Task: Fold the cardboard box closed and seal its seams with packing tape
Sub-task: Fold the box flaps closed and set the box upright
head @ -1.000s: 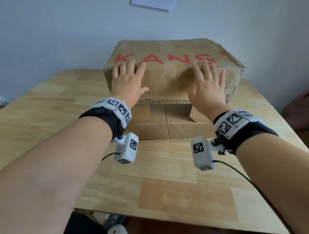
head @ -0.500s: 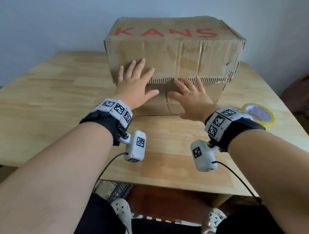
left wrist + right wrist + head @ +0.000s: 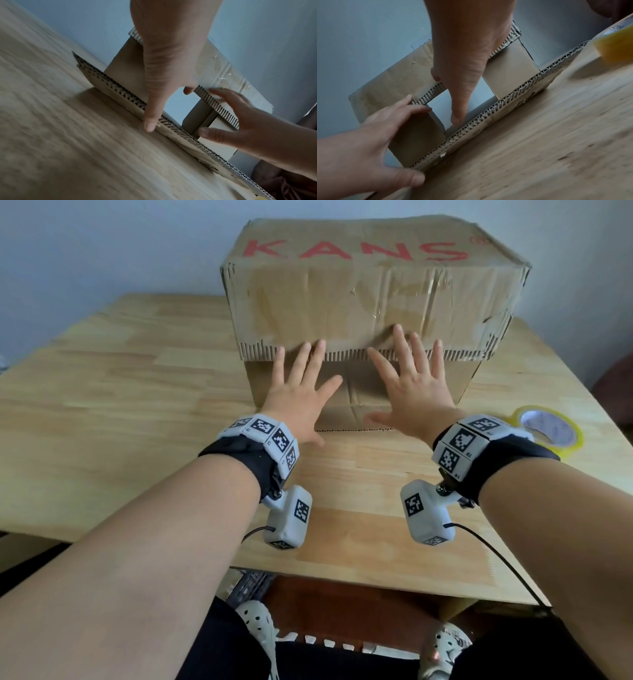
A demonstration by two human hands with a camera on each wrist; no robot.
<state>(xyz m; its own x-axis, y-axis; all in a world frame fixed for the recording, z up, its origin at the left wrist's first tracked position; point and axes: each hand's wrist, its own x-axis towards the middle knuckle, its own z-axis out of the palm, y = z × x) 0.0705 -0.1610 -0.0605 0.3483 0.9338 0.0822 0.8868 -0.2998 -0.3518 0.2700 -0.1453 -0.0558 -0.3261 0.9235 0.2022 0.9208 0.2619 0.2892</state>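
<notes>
Wooden table [image 3: 137,412] under us: our spread left hand [image 3: 301,398] and right hand [image 3: 414,392] press the box [image 3: 373,299] flaps; tape [image 3: 548,429] waits at three o'clock, so we should push evenly.

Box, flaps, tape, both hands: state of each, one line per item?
Cardboard box: on its side on the table, open end facing the person, unsealed.
Upper flap: hanging down, partly closed.
Lower flap: flat on the table.
Side flaps: folded inward, gap between.
Tape roll: flat on the table, untouched.
Left hand: fingers spread, against the flaps.
Right hand: the same.
</notes>
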